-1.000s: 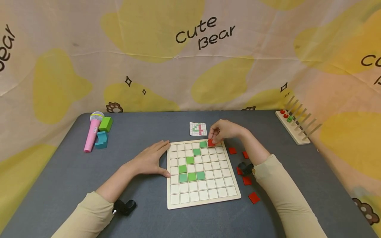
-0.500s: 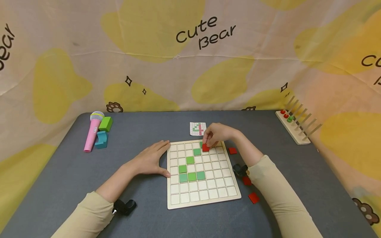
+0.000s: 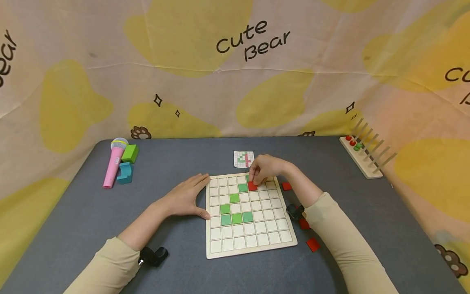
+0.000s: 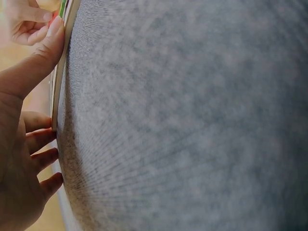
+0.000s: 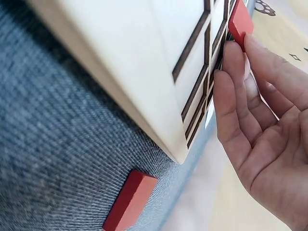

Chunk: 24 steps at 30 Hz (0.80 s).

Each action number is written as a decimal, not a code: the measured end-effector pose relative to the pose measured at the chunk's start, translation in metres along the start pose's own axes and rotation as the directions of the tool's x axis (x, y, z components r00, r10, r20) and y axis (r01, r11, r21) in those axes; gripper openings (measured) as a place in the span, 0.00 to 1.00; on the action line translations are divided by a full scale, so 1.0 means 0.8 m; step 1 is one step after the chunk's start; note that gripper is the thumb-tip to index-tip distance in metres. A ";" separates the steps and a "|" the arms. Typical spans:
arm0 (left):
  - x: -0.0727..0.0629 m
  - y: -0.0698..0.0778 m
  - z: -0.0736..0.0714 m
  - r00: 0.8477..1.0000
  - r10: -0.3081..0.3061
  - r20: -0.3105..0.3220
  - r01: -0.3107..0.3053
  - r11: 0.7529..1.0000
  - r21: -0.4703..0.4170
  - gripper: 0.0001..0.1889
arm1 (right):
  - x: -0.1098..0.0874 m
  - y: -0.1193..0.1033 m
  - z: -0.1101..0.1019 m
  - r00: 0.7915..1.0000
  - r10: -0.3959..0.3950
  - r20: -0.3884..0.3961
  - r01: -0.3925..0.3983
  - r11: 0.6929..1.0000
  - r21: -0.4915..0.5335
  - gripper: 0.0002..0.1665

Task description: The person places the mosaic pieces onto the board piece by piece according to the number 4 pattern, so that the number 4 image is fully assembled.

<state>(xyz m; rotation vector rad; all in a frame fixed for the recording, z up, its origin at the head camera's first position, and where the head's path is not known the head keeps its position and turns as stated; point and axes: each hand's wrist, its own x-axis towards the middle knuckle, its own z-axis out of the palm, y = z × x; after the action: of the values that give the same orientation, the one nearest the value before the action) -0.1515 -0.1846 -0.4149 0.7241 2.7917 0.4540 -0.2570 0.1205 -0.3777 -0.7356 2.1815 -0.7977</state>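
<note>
A wooden grid board lies on the table, with several green tiles in its squares in a hooked diagonal pattern. My left hand rests against the board's left edge, thumb and fingers spread; the left wrist view shows the thumb along the rim. Over the second row from the top, my right hand pinches a red tile just right of a green one. In the right wrist view that red tile looks slightly tilted at the grid. The hand partly covers the topmost green tile.
Loose red tiles lie right of the board, some partly under the right forearm. A small pattern card lies behind it. At left are a pink toy microphone, a green block and a teal block; at right, a peg rack.
My right hand has brought the red tile from the top row leftward and toward me, down to the second row. The left hand stays in place.
</note>
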 end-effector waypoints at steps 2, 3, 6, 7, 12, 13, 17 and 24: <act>0.000 0.000 0.000 1.000 0.000 -0.001 0.000 1.000 0.001 0.65 | 0.000 0.000 0.000 1.000 0.002 -0.003 -0.002 1.000 -0.007 0.06; 0.000 0.000 0.000 1.000 0.000 -0.002 0.000 1.000 0.001 0.65 | 0.000 0.000 0.000 1.000 0.003 -0.005 -0.003 1.000 -0.010 0.06; 0.000 0.000 0.000 1.000 0.000 -0.002 0.000 1.000 0.002 0.65 | -0.001 0.000 0.001 1.000 0.004 -0.015 -0.004 1.000 -0.021 0.06; 0.000 -0.001 0.000 1.000 0.000 -0.003 0.000 1.000 0.003 0.65 | -0.001 -0.001 0.001 1.000 0.003 -0.018 -0.004 1.000 -0.024 0.06; 0.000 -0.001 0.001 1.000 -0.003 -0.002 0.003 1.000 0.002 0.65 | -0.001 -0.003 0.002 1.000 0.000 -0.028 -0.002 0.999 -0.045 0.06; 0.000 -0.001 0.001 1.000 -0.004 -0.002 0.004 1.000 0.003 0.65 | -0.001 -0.003 0.003 1.000 -0.003 -0.030 0.001 0.998 -0.056 0.06; 0.000 -0.002 0.001 1.000 -0.005 -0.001 0.005 1.000 0.002 0.65 | 0.000 -0.002 0.003 0.999 -0.009 -0.032 0.006 0.997 -0.081 0.06; 0.000 -0.001 0.001 1.000 -0.009 0.001 0.009 1.000 0.000 0.65 | -0.002 -0.002 0.001 1.000 -0.017 -0.022 0.015 0.998 -0.068 0.06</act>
<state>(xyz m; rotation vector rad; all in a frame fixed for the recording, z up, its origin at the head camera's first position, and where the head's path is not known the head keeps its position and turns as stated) -0.1518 -0.1847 -0.4162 0.7119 2.7928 0.4516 -0.2548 0.1203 -0.3763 -0.7828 2.2348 -0.7459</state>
